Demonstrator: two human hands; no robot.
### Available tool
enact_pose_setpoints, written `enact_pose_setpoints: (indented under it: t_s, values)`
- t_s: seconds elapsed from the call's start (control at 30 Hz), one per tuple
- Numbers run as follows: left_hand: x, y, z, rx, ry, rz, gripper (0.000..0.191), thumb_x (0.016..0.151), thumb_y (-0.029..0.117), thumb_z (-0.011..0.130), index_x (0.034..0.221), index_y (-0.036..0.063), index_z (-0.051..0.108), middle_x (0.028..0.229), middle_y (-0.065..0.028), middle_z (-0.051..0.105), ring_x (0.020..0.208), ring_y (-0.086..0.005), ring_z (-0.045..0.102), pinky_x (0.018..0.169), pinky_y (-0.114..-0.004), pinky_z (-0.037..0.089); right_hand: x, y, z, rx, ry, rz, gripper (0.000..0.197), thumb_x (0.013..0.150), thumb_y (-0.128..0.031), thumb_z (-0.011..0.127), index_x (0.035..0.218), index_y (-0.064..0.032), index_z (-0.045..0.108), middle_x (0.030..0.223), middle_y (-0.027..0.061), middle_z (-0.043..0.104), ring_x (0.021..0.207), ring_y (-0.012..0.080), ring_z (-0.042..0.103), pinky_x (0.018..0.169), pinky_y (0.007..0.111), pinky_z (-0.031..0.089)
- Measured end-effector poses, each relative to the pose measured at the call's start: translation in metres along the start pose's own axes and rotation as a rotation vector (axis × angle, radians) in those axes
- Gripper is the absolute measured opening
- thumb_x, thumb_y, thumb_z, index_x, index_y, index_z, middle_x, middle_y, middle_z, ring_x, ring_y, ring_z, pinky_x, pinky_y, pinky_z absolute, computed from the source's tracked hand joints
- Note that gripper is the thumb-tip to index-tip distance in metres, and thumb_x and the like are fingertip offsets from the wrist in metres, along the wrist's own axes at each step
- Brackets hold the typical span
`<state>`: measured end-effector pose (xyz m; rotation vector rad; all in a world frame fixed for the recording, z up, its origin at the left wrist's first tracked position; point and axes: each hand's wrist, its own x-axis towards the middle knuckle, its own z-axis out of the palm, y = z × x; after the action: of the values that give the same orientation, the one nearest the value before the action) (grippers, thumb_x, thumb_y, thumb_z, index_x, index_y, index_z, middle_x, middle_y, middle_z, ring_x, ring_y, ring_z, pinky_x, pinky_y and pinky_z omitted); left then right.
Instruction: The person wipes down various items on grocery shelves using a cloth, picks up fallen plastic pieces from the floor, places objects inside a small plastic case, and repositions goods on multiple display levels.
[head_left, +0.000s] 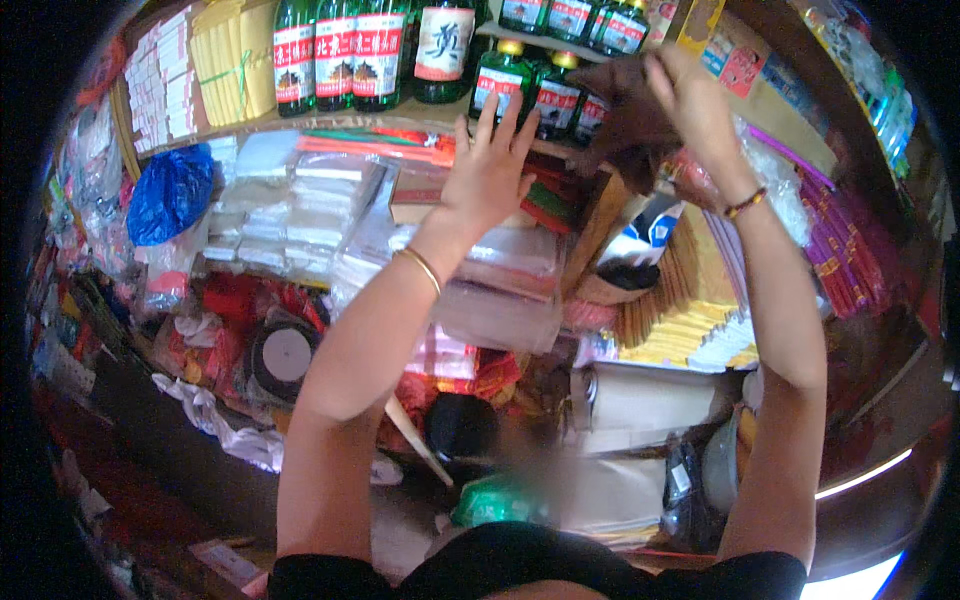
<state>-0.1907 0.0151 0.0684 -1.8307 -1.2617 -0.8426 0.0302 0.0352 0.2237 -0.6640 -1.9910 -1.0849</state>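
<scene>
My left hand (491, 165) is raised with its fingers spread, its fingertips in front of a small green glass bottle (504, 75) with a yellow cap; whether they touch cannot be told. My right hand (694, 101) grips a dark brown cloth (630, 112), which hangs over the right end of the shelf and partly hides the small bottles there. Taller green bottles (375, 60) with red and white labels and a darker bottle with a pale label (444, 52) stand to the left on the same shelf. More small bottles (574, 19) stand one tier higher.
Below the shelf lie stacks of clear plastic packets (292, 202), a blue plastic bag (171, 193) and a cardboard box (412, 199). Incense sticks (667, 277) and purple packs (844, 240) stand at the right. Yellow paper bundles (234, 67) fill the shelf's left. Rolled pale sheets (652, 405) lie nearer.
</scene>
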Motion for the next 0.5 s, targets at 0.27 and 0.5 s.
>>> enact_pose_setpoints:
  t_s: [0.27, 0.5]
  values:
    - [-0.065, -0.052, -0.073, -0.541, 0.143, -0.209, 0.042, 0.083, 0.014, 0.057, 0.12, -0.0026, 0.047, 0.121, -0.0204, 0.051, 0.113, -0.035, 0.048, 0.097, -0.037, 0.039, -0.175, -0.106, -0.012, 0.78, -0.501, 0.587, 0.027, 0.089, -0.025, 0.05, 0.101, -0.0016, 0.058, 0.088, 0.0226, 0.061, 0.082, 0.0373, 0.059, 0.072, 0.04, 0.047]
    - [-0.191, -0.025, -0.103, -0.763, -0.178, -0.503, 0.031, 0.083, 0.011, 0.056, 0.111, -0.0014, 0.055, 0.106, -0.0219, 0.058, 0.1, -0.0375, 0.057, 0.085, -0.039, 0.046, -0.294, -0.213, -0.037, 1.08, -1.041, 1.021, 0.042, 0.089, -0.037, 0.052, 0.103, 0.001, 0.062, 0.093, 0.0083, 0.066, 0.081, 0.024, 0.061, 0.073, 0.036, 0.047]
